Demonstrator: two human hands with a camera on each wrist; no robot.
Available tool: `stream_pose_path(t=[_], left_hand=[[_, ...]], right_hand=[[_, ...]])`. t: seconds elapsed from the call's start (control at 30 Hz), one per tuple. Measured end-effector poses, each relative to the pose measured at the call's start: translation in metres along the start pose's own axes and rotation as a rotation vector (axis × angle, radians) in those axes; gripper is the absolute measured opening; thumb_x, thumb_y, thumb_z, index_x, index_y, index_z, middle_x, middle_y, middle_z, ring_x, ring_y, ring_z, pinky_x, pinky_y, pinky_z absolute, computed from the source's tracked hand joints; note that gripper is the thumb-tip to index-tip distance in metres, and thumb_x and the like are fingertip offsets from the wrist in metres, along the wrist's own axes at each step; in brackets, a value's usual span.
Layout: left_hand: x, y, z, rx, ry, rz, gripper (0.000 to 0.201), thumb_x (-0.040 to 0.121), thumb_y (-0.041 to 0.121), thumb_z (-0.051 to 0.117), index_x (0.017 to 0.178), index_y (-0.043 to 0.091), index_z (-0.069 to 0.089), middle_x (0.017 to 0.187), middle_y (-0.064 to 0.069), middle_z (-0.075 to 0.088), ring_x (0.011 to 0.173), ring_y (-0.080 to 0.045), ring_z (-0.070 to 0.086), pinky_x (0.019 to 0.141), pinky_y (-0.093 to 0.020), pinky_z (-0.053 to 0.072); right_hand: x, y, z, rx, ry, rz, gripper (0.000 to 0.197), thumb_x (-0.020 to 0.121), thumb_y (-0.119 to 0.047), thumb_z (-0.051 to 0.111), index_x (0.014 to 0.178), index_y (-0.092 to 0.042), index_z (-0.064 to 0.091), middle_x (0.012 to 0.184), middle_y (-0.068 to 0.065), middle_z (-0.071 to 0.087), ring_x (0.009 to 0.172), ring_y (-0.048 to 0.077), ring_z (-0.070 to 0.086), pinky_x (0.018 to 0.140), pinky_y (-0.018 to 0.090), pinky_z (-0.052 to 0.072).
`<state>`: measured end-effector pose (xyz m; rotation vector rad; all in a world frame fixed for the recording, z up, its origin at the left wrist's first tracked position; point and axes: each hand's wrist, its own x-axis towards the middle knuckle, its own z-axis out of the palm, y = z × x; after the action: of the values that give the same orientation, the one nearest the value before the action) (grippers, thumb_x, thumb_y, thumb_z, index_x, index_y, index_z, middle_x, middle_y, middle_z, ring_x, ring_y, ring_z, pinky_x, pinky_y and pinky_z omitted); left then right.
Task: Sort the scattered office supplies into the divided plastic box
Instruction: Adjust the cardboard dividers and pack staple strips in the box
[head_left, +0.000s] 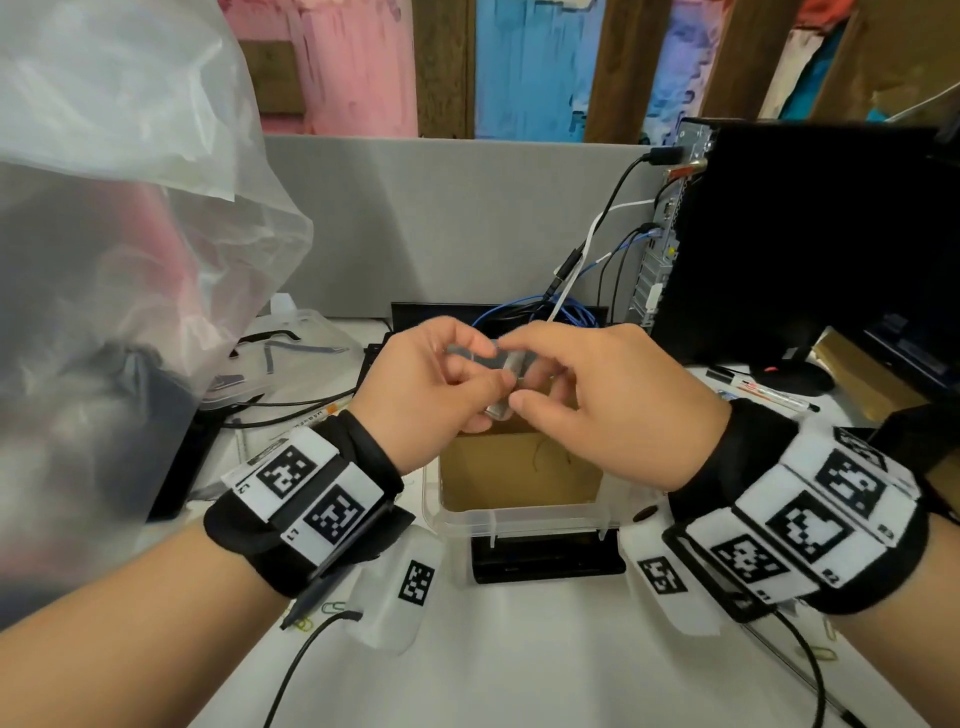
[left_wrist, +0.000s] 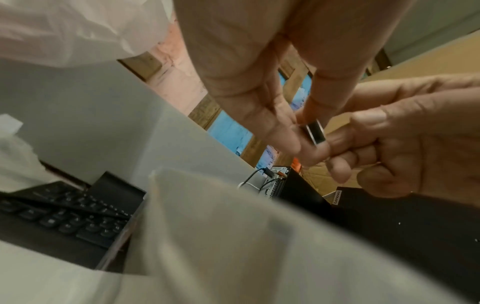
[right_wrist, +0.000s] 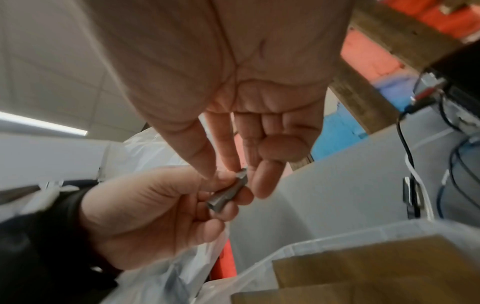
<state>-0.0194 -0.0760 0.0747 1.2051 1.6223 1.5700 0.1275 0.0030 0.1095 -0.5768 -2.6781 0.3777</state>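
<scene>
Both hands meet above the clear plastic box (head_left: 519, 517), which has brown cardboard dividers and also shows in the right wrist view (right_wrist: 337, 240). Between them is a small grey metal piece (head_left: 501, 364), like a strip of staples. My left hand (head_left: 431, 384) grips it with thumb and curled fingers (left_wrist: 303, 131). My right hand (head_left: 597, 395) pinches its upper end between thumb and forefinger (right_wrist: 223, 168). The piece (right_wrist: 226, 199) sits tilted, and its dark face with silver edges (left_wrist: 315, 133) shows in the left wrist view.
A large clear plastic bag (head_left: 130, 234) fills the left. A black computer tower (head_left: 805, 234) with cables (head_left: 587, 270) stands back right. Markers (head_left: 763, 389) lie at right, paper clips (head_left: 332, 608) at front left, a keyboard (left_wrist: 64, 211) beside the box.
</scene>
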Motion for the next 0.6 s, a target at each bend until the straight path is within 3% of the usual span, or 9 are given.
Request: stream_pose_path(t=[0.07,0.17,0.23,0.3,0.37,0.43,0.5,0.6], left_hand=[[0.0,-0.001,0.0,0.053,0.012,0.054,0.024,0.082,0.005,0.07,0.093,0.014,0.051,0.063,-0.006,0.069,0.053,-0.011,0.064,0.054,-0.024,0.053],[0.001,-0.006,0.0,0.168,0.005,0.126,0.03,0.081,0.01,0.073,0.093,0.019,0.047,0.063,-0.002,0.071,0.054,-0.014,0.062,0.063,-0.032,0.053],[0.002,-0.009,-0.002,0.233,-0.023,0.15,0.03,0.078,0.023,0.077,0.091,0.02,0.05,0.067,-0.002,0.072,0.062,-0.022,0.066,0.071,-0.041,0.054],[0.003,-0.012,-0.007,0.267,-0.048,0.153,0.034,0.072,0.042,0.074,0.088,0.018,0.056,0.07,-0.005,0.072,0.07,-0.031,0.067,0.076,-0.049,0.054],[0.007,-0.018,-0.017,0.283,-0.035,0.15,0.042,0.069,0.055,0.067,0.084,0.016,0.062,0.075,-0.008,0.071,0.076,-0.034,0.065,0.078,-0.051,0.054],[0.012,-0.027,-0.03,0.342,-0.01,0.146,0.041,0.073,0.057,0.06,0.085,0.017,0.064,0.081,-0.004,0.07,0.077,-0.025,0.065,0.077,-0.045,0.054],[0.017,-0.039,-0.038,0.457,-0.005,0.14,0.029,0.08,0.05,0.058,0.089,0.024,0.064,0.089,0.009,0.068,0.083,-0.009,0.063,0.084,-0.039,0.052],[0.022,-0.051,-0.04,0.654,-0.059,0.149,0.024,0.09,0.04,0.057,0.111,0.029,0.06,0.118,0.013,0.06,0.11,-0.005,0.054,0.096,-0.038,0.047]], right_hand=[[0.0,0.0,-0.002,0.078,-0.069,0.011,0.032,0.089,-0.025,0.057,0.12,-0.034,0.059,0.085,-0.013,0.067,0.074,-0.004,0.06,0.071,0.009,0.044],[0.005,0.001,-0.003,0.124,-0.135,0.036,0.028,0.089,-0.018,0.053,0.11,-0.032,0.066,0.082,-0.013,0.069,0.078,-0.001,0.062,0.075,0.016,0.049],[0.012,0.005,-0.004,0.125,-0.173,0.061,0.03,0.088,-0.014,0.052,0.104,-0.034,0.069,0.075,-0.013,0.066,0.075,0.0,0.061,0.073,0.016,0.049],[0.018,0.011,-0.002,0.165,-0.24,0.083,0.031,0.088,-0.012,0.052,0.097,-0.035,0.07,0.076,-0.009,0.069,0.073,0.004,0.064,0.074,0.025,0.054],[0.023,0.017,0.0,0.197,-0.333,0.124,0.033,0.089,-0.009,0.051,0.101,-0.034,0.069,0.077,-0.007,0.071,0.073,0.002,0.067,0.069,0.02,0.053],[0.024,0.023,0.004,0.162,-0.45,0.151,0.035,0.091,-0.008,0.049,0.106,-0.032,0.068,0.077,-0.006,0.072,0.068,-0.004,0.064,0.059,0.008,0.043],[0.025,0.025,0.007,0.111,-0.565,0.164,0.035,0.092,-0.008,0.047,0.105,-0.033,0.068,0.08,-0.004,0.073,0.067,-0.004,0.063,0.053,0.005,0.04],[0.029,0.029,0.014,0.053,-0.727,0.194,0.036,0.092,-0.008,0.044,0.107,-0.031,0.069,0.085,-0.002,0.072,0.071,-0.002,0.065,0.052,0.003,0.041]])
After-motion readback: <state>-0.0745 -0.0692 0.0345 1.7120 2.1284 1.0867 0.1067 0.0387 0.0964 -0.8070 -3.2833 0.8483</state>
